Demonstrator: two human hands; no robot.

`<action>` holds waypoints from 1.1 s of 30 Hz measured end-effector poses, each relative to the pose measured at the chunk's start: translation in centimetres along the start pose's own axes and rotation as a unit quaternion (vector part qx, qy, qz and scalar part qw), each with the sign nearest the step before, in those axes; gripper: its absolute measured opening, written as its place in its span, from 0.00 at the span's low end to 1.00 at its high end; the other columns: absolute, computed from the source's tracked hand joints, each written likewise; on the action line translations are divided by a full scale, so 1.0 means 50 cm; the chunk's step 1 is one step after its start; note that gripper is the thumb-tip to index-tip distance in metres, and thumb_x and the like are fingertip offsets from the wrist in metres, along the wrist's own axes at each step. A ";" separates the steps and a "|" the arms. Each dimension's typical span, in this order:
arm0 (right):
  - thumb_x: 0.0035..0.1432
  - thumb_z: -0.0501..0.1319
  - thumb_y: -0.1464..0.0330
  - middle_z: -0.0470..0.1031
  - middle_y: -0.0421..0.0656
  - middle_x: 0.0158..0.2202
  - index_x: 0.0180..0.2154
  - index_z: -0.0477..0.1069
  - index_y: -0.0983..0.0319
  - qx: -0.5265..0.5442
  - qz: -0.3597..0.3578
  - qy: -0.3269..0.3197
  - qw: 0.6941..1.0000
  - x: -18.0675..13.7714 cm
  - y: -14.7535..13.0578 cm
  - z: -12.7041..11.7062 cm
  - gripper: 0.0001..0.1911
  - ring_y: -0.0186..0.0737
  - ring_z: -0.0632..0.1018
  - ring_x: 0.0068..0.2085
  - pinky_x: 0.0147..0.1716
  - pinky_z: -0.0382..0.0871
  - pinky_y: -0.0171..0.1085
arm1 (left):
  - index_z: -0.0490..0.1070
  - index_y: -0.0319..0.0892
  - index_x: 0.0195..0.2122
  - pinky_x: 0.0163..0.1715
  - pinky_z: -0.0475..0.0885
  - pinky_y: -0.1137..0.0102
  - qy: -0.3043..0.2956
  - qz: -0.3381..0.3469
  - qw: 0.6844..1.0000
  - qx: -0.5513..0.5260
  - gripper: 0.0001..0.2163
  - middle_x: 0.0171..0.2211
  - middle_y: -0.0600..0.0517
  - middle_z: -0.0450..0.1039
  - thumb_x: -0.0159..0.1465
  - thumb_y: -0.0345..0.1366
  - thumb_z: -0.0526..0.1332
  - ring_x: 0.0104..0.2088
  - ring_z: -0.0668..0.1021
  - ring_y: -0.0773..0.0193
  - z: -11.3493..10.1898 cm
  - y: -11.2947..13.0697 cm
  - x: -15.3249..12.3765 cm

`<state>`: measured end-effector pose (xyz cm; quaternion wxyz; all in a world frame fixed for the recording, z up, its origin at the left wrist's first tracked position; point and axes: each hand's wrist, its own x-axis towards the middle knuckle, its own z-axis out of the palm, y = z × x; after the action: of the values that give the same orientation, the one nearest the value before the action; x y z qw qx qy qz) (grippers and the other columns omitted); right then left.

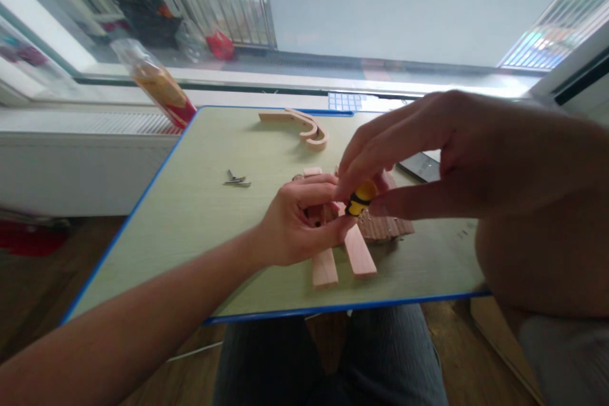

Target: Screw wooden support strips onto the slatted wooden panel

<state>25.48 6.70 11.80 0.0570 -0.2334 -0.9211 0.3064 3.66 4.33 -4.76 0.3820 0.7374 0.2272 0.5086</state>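
Observation:
My right hand [423, 158] pinches the short yellow-and-black handle of a screwdriver [361, 196] between thumb and fingers. The tool's tip is hidden. Just left of it, my left hand [299, 216] is closed around a wooden assembly, its thumb close to the screwdriver. Two pale flat wooden strips, a left one [324, 268] and a right one [360, 250], stick out below my hands toward the table's front edge. A brown ridged piece [385, 225] lies at the right, partly covered by my right hand.
Two curved wooden pieces [309, 127] lie at the back of the green table [190, 216] with its blue edge. Several small metal screws [236, 181] sit on the left. A dark phone-like object [421, 167] is behind my right hand. A bread bag [159, 85] leans beyond the table's left corner.

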 end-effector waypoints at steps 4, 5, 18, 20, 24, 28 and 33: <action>0.68 0.69 0.63 0.87 0.41 0.44 0.45 0.86 0.55 -0.014 0.021 0.025 0.999 0.002 0.002 0.005 0.08 0.41 0.83 0.42 0.40 0.78 0.38 | 0.84 0.40 0.34 0.28 0.74 0.73 0.011 0.015 1.000 0.010 0.01 0.36 0.46 0.83 0.63 0.28 0.73 0.36 0.81 0.63 0.005 0.009 0.003; 0.67 0.69 0.63 0.87 0.41 0.42 0.43 0.85 0.55 -0.016 0.027 0.029 0.999 0.004 0.001 0.006 0.07 0.41 0.82 0.41 0.39 0.77 0.38 | 0.84 0.40 0.35 0.28 0.74 0.73 0.013 0.013 1.000 0.006 0.01 0.35 0.46 0.82 0.63 0.28 0.73 0.35 0.80 0.63 0.006 0.012 0.003; 0.60 0.77 0.57 0.71 0.32 0.26 0.29 0.71 0.58 -0.052 0.026 0.048 0.997 0.015 0.001 0.020 0.20 0.31 0.68 0.27 0.24 0.58 0.37 | 0.83 0.39 0.37 0.26 0.71 0.75 0.018 -0.006 0.999 -0.047 0.08 0.41 0.46 0.85 0.58 0.28 0.78 0.31 0.79 0.68 0.005 0.006 0.004; 0.59 0.78 0.55 0.70 0.31 0.25 0.28 0.71 0.59 -0.069 0.036 0.059 0.995 0.017 0.005 0.021 0.22 0.31 0.66 0.27 0.24 0.56 0.37 | 0.84 0.39 0.39 0.34 0.78 0.70 0.012 0.033 0.999 0.002 0.08 0.41 0.45 0.86 0.58 0.28 0.78 0.36 0.84 0.62 0.002 0.006 0.007; 0.59 0.76 0.49 0.79 0.35 0.30 0.34 0.81 0.57 -0.084 0.033 0.046 0.995 0.012 0.007 0.013 0.19 0.35 0.74 0.29 0.27 0.62 0.39 | 0.85 0.39 0.40 0.36 0.79 0.69 -0.004 0.066 0.997 0.041 0.08 0.36 0.46 0.85 0.60 0.28 0.76 0.35 0.83 0.62 -0.002 0.002 0.008; 0.70 0.69 0.59 0.87 0.37 0.42 0.49 0.86 0.52 -0.048 -0.001 0.024 0.999 -0.004 0.006 0.003 0.10 0.38 0.82 0.38 0.36 0.75 0.38 | 0.83 0.38 0.39 0.25 0.70 0.75 -0.024 0.059 0.997 0.034 0.05 0.32 0.51 0.81 0.62 0.25 0.72 0.26 0.74 0.71 -0.002 -0.005 0.005; 0.72 0.66 0.62 0.87 0.39 0.45 0.48 0.86 0.52 -0.058 -0.009 0.016 0.998 -0.010 0.007 0.001 0.10 0.39 0.84 0.41 0.38 0.77 0.37 | 0.83 0.39 0.38 0.35 0.76 0.71 -0.013 0.068 0.996 0.059 0.03 0.33 0.49 0.81 0.64 0.26 0.71 0.36 0.80 0.64 -0.001 -0.001 0.006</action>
<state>26.07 6.68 11.60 0.0610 -0.2331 -0.9384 0.2477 3.72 4.58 -4.63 0.3059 0.7788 0.2012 0.5093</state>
